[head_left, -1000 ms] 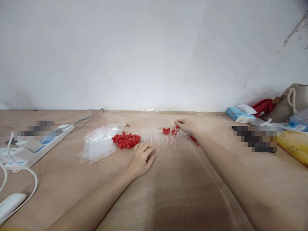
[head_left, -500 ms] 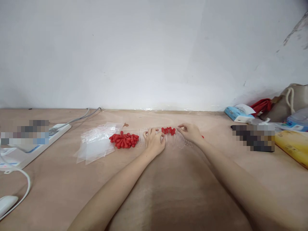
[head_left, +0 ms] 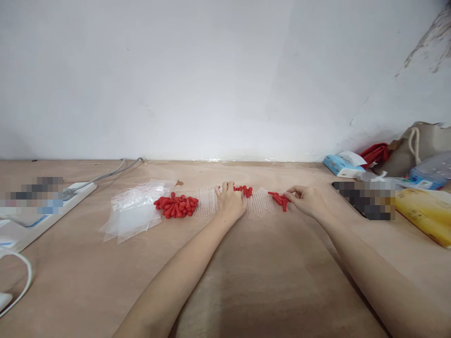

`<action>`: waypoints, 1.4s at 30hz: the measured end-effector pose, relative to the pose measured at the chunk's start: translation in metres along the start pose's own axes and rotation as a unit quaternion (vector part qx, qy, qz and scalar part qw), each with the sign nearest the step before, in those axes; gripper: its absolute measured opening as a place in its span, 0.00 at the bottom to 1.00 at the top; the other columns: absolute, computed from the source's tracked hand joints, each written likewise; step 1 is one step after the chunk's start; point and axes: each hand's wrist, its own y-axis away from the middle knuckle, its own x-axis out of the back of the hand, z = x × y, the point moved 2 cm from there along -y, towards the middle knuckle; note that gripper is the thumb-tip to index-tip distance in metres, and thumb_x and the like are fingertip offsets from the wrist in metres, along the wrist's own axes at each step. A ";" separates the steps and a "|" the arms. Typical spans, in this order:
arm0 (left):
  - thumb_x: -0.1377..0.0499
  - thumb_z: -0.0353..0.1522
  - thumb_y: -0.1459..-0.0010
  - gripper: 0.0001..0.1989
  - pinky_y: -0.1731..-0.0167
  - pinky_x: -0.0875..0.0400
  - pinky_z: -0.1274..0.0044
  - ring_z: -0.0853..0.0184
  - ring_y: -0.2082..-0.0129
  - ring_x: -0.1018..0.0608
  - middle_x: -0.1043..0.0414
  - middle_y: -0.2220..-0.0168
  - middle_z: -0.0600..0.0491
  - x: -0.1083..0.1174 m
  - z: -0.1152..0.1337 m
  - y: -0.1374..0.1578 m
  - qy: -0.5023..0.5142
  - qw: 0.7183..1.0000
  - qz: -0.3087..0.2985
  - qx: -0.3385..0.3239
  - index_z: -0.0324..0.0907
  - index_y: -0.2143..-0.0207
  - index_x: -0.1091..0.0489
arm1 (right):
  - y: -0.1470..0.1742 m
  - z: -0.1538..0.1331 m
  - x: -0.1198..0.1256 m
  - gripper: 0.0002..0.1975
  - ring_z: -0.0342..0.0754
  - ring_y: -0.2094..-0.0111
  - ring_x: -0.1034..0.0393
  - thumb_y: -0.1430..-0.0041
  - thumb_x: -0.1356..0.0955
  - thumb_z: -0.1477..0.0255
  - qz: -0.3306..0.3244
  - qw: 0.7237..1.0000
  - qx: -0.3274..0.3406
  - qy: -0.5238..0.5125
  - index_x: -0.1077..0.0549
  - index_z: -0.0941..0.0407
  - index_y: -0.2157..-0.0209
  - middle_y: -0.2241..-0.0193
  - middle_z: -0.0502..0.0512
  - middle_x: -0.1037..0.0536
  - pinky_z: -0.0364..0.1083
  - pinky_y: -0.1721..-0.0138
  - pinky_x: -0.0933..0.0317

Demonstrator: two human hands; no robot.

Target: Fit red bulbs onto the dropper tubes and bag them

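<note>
My left hand [head_left: 230,202] rests over a row of thin clear glass dropper tubes [head_left: 207,203] with its fingers bent and apart. Several of the tubes [head_left: 260,203] lie side by side to its right. Just past its fingertips, red rubber bulbs [head_left: 247,191] sit at the far ends of some tubes. My right hand [head_left: 306,199] is at a small loose group of red rubber bulbs [head_left: 277,199], thumb and fingertips pinched on one at the group's right edge. A bigger pile of red rubber bulbs [head_left: 176,206] lies left of the tubes.
Clear zip bags [head_left: 136,211] lie left of the pile. A white power strip [head_left: 52,211] with cables stands at far left. To the right are a blue tissue pack [head_left: 343,165], a dark blurred-out object [head_left: 362,202], a yellow packet [head_left: 423,213] and a grey bag [head_left: 405,145]. The wall closes off the back.
My right hand has moved right, from beside the capped tubes to the small group of red bulbs, and its fingers have closed on one. My left hand stays over the tubes. The view has shifted slightly.
</note>
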 end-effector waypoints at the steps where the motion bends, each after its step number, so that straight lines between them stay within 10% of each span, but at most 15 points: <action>1: 0.44 0.31 0.52 0.07 0.54 0.52 0.57 0.52 0.54 0.40 0.36 0.58 0.43 0.000 0.002 -0.001 -0.005 1.000 -0.008 0.009 0.40 0.76 0.27 | 0.000 -0.001 0.000 0.13 0.44 0.76 0.36 0.51 0.37 0.61 -0.004 1.000 0.007 0.012 0.26 0.53 0.72 0.80 0.49 0.30 0.42 0.76 0.49; 18: 0.46 0.39 0.50 0.14 0.62 0.43 0.60 0.49 0.58 0.35 0.30 0.65 0.39 0.025 0.007 -0.011 -0.035 0.984 -0.128 0.119 0.37 0.78 0.29 | -0.034 -0.031 -0.028 0.12 0.55 0.60 0.35 0.51 0.36 0.63 -0.099 0.991 -0.005 0.094 0.23 0.50 0.68 0.65 0.56 0.24 0.51 0.63 0.44; 25: 0.51 0.31 0.43 0.07 0.63 0.37 0.68 0.61 0.62 0.32 0.33 0.66 0.49 0.067 -0.038 0.042 0.099 0.990 -0.097 -0.031 0.39 0.71 0.36 | -0.033 -0.028 -0.029 0.08 0.52 0.63 0.34 0.53 0.34 0.65 -0.063 0.996 0.024 0.062 0.25 0.52 0.72 0.67 0.54 0.25 0.48 0.66 0.45; 32: 0.54 0.29 0.40 0.07 0.66 0.35 0.73 0.66 0.68 0.30 0.33 0.69 0.52 0.063 -0.061 0.087 0.142 0.978 -0.072 -0.132 0.41 0.66 0.37 | -0.020 -0.033 -0.031 0.08 0.47 0.68 0.34 0.49 0.37 0.67 0.068 0.987 0.043 -0.137 0.31 0.57 0.70 0.69 0.55 0.27 0.44 0.68 0.42; 42: 0.54 0.26 0.40 0.15 0.61 0.32 0.74 0.67 0.61 0.29 0.32 0.61 0.49 0.055 -0.068 0.095 0.151 0.975 -0.032 -0.157 0.43 0.55 0.35 | 0.065 -0.114 -0.045 0.11 0.47 0.68 0.33 0.43 0.39 0.69 -0.028 0.927 0.309 -0.212 0.31 0.54 0.59 0.67 0.56 0.26 0.47 0.65 0.40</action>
